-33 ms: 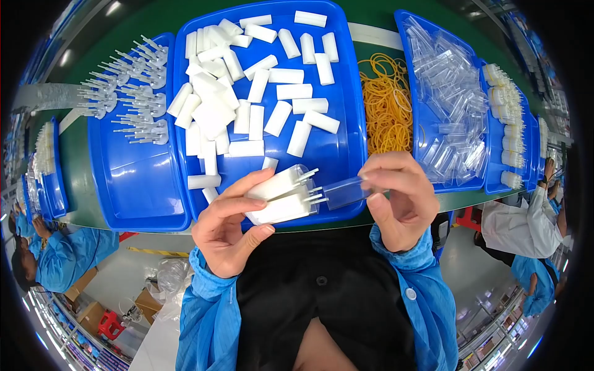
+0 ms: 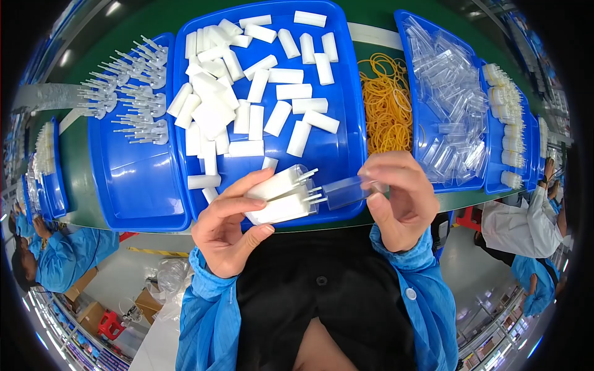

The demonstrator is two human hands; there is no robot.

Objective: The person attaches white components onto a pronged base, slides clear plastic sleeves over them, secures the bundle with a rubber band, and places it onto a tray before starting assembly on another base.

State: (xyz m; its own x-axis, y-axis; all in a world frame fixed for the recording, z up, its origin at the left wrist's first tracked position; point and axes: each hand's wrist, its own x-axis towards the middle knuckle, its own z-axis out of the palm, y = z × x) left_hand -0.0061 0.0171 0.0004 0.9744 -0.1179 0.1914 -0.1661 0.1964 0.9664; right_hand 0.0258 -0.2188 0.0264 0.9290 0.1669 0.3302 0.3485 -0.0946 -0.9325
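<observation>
Hands work at near edge of green surface, trays crowding it edge to edge. Left hand grips two white pronged blocks. Right hand pinches clear cap just beside prongs, over blue tray rim.

Pretty bright and even from where I'm watching, overhead lights glaring off the blue trays. Center's sharp, but the fisheye bends everything near the rim, and the corners go black.
</observation>
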